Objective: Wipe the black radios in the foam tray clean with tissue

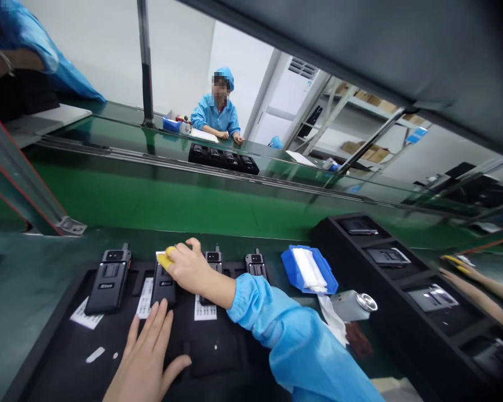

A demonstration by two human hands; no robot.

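Note:
Several black rugged handsets with stubby antennas lie face down in a black foam tray [73,290]. My left hand [145,352] has its fingers stretched out, the tips touching the lower end of the second handset [164,287], which reads "Riton". Over that handset's top, my right hand [190,268] has its fingers bent and pressed together, with yellow finger covers on. A small white edge shows beside the fingertips; what they hold is mostly hidden. To the left lies another handset [108,282]. Printed label sheets [145,298] lie under or beside the handsets.
Right of the tray stand a blue bin [291,268] of white strips and a metal can [350,305]. A long black foam tray [385,290] with devices runs along the right. A co-worker [218,114] sits across the green line; other people's arms show at both sides.

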